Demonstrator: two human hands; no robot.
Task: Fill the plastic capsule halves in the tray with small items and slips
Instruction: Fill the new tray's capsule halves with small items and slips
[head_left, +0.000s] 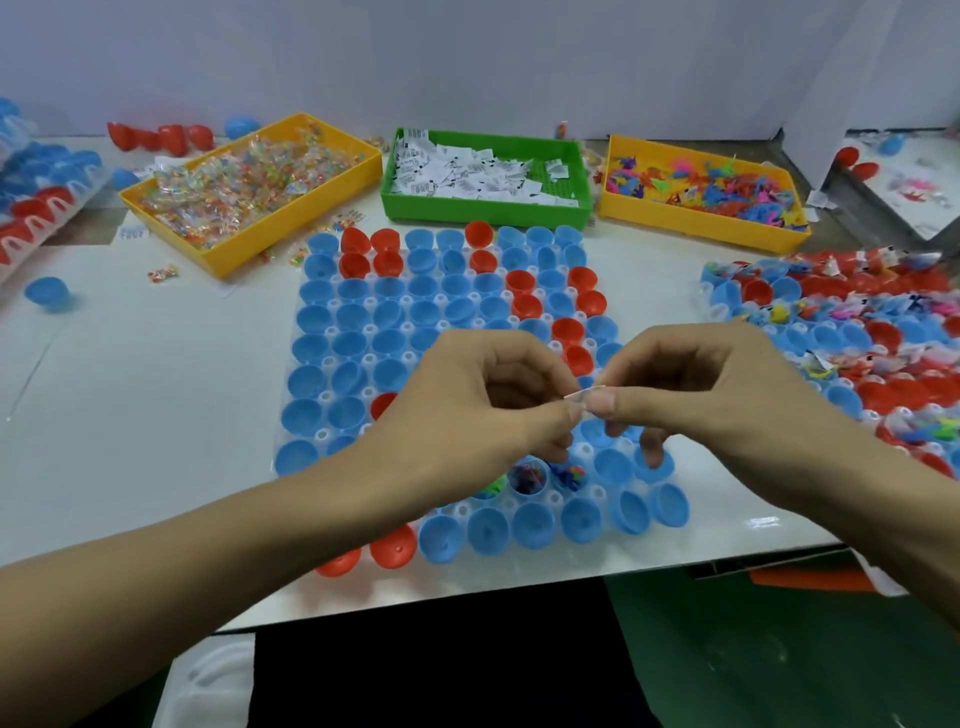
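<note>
Over on the left a yellow bin (249, 187) of wrapped candies sits on the worktop (156, 374), then a green bin (485, 179) of paper slips, then another yellow bin (701, 192) of bright toys. Nearer, the clear tray (332, 395) carries blue and red capsule halves (353, 317). Above it the left hand (467, 410) and right hand (711, 384) meet, fingers pinching one small white slip (582, 395) between them. Filled capsules (883, 332) crowd the right.
</note>
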